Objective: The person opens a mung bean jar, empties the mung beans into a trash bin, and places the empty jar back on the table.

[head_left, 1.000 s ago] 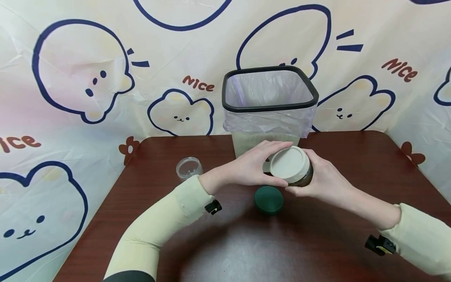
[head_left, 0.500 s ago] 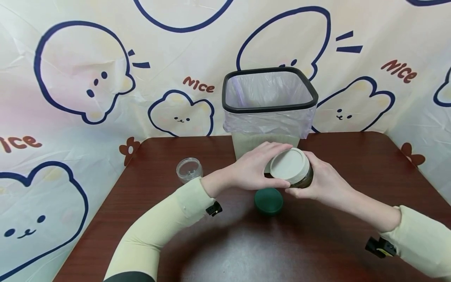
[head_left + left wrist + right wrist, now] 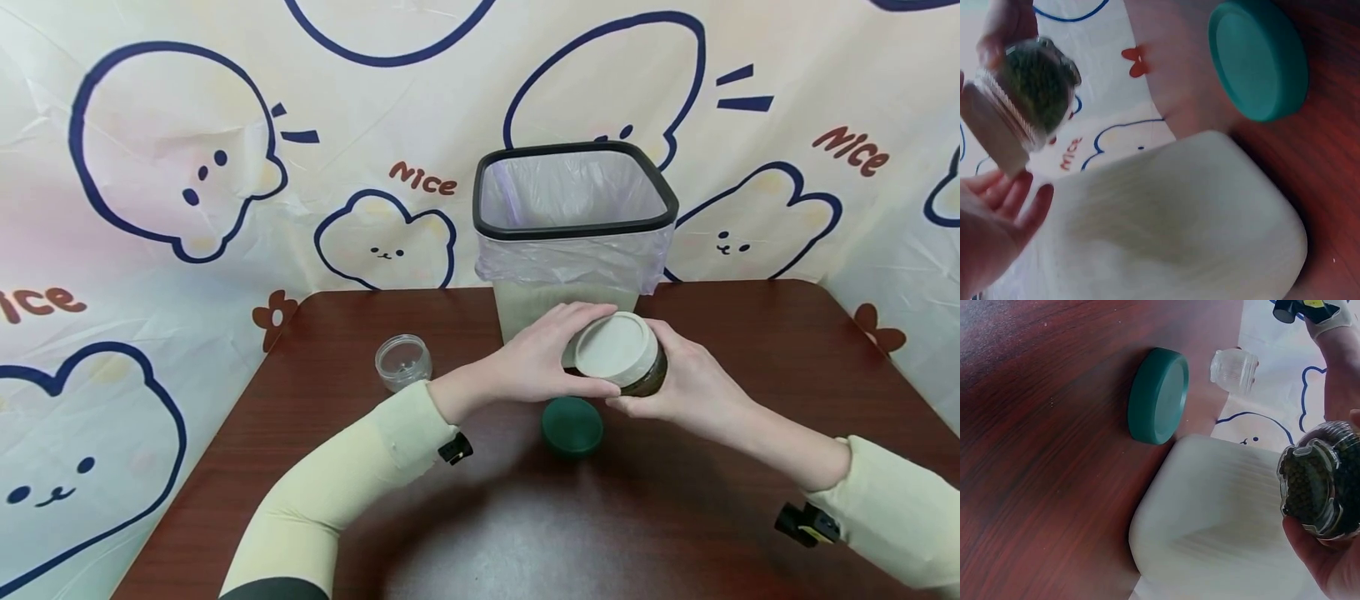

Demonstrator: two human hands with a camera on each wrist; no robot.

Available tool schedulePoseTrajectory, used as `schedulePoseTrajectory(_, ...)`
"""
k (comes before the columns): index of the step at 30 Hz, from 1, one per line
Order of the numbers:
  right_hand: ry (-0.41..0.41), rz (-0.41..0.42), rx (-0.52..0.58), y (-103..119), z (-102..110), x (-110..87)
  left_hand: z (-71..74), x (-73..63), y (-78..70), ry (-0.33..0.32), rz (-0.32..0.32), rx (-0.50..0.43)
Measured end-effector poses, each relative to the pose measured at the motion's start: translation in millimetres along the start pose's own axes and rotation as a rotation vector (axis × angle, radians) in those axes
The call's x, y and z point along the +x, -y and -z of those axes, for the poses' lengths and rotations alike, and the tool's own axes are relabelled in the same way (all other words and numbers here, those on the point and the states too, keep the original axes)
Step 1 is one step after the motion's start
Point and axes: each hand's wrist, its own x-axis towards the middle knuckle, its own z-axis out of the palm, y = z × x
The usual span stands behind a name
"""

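Above the table, a clear jar point(image 3: 1038, 90) of dark green granules is held tilted between both hands. Its white lid point(image 3: 617, 348) faces up and toward the head camera. My left hand point(image 3: 538, 354) grips the lid's edge, thumb below and fingers above. The jar's body is in the grip of my right hand point(image 3: 693, 379); in the right wrist view the granules point(image 3: 1304, 487) show through its base. Below the hands, a green round lid point(image 3: 572, 427) lies on the table. Left of my left hand stands an open clear jar point(image 3: 403, 360).
Close behind the hands stands a pale trash bin point(image 3: 525, 308) with a black rim and a thin plastic liner point(image 3: 570, 260). The brown table point(image 3: 525, 533) reaches back to a printed cloth point(image 3: 225, 333) hanging behind and at the sides.
The left hand's fingertips have shifted slightly to the left along the white lid's edge. The jar and the right hand stay almost in place.
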Motion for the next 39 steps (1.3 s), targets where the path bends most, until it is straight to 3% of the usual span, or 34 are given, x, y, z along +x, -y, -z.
schedulePoseTrajectory(4,0.004,0.017,-0.003,-0.1,-0.3,-0.2,7.1,1.2,8.2,0.059,-0.076,-0.083)
schedulePoseTrajectory(11,0.045,0.023,0.000,1.4,-0.9,-0.4,15.3,3.6,13.9,0.139,-0.106,-0.227)
schedulePoseTrajectory(14,0.054,0.028,0.002,2.7,-0.6,-0.8,15.4,3.5,13.9,0.149,-0.125,-0.214)
schedulePoseTrajectory(21,0.053,0.027,0.006,4.5,-0.2,-2.0,14.9,2.3,12.5,0.117,-0.155,-0.081)
schedulePoseTrajectory(30,0.019,-0.010,-0.021,2.0,-2.2,-1.1,5.7,-0.7,0.7,0.013,-0.017,0.043)
schedulePoseTrajectory(35,0.013,-0.017,-0.030,0.8,-2.7,-1.5,0.6,-2.4,-2.7,-0.002,0.029,0.046)
schedulePoseTrajectory(39,0.011,-0.009,-0.019,1.6,-3.0,-1.2,3.7,-2.0,3.0,0.030,-0.027,-0.012)
